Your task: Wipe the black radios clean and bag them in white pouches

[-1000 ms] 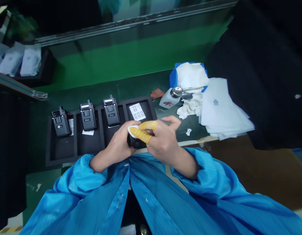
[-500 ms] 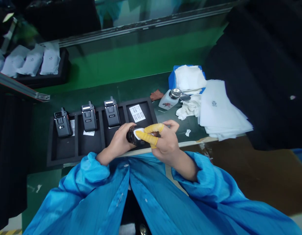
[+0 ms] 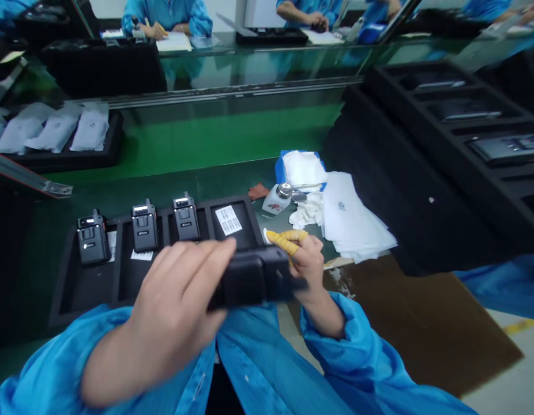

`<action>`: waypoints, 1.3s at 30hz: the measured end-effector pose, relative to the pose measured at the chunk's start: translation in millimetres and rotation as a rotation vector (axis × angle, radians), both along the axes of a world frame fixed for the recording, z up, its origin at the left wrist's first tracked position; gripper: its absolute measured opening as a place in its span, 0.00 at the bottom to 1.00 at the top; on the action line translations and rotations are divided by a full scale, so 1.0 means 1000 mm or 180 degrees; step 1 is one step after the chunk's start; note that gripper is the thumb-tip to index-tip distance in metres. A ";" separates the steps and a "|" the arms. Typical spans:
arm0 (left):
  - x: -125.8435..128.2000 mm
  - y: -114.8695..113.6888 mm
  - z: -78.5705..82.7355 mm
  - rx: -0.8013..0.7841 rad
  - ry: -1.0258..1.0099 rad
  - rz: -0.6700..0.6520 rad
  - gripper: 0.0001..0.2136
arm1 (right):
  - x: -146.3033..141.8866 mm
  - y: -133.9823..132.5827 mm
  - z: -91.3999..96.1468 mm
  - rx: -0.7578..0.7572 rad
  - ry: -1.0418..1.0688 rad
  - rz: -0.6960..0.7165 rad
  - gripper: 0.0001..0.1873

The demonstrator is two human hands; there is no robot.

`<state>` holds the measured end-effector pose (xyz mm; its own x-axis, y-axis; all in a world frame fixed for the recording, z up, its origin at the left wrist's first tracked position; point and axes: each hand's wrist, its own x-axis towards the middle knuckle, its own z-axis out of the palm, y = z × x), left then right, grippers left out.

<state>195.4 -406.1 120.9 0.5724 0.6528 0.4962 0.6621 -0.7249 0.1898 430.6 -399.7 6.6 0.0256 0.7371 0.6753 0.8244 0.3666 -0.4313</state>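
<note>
My left hand [image 3: 176, 294] is raised close to the camera, its fingers wrapped round a black walkie-talkie [image 3: 249, 276], which is blurred by motion. Behind and to the right of it, my right hand [image 3: 309, 259] wears yellow finger cots on two fingers and pinches a small white cloth [image 3: 266, 235], apart from the walkie-talkie. On the bench lies a black compartment tray [image 3: 61, 288]. Three walkie-talkies stand in it: a left one [image 3: 94, 241], a middle one [image 3: 145, 230] and a right one [image 3: 186, 219]. A printed label sheet [image 3: 228, 220] lies in the rightmost compartment.
Beyond the tray stand a white dispenser bottle [image 3: 276, 200] and a blue box [image 3: 281, 170] of white cloths. White printed bags [image 3: 349, 213] lie to their right. A large black tray [image 3: 444, 127] rises at the right. Wrapped units [image 3: 91, 127] sit back left. Co-workers' hands [image 3: 154, 30] show across the bench.
My left hand has lifted the walkie-talkie up towards the camera. The right hand has come off it, still pinching the white cloth. The camera view has tilted up, showing more of the far side.
</note>
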 end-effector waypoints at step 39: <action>0.076 0.075 -0.113 -0.2664 -0.1073 0.1296 0.31 | 0.026 -0.007 -0.026 -0.0125 0.0388 -0.0176 0.13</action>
<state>271.8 -330.8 7.7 0.1399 0.9829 -0.1194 0.6482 0.0002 0.7615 456.8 -406.3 -19.8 0.1469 0.7581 0.6353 0.7835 0.3028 -0.5426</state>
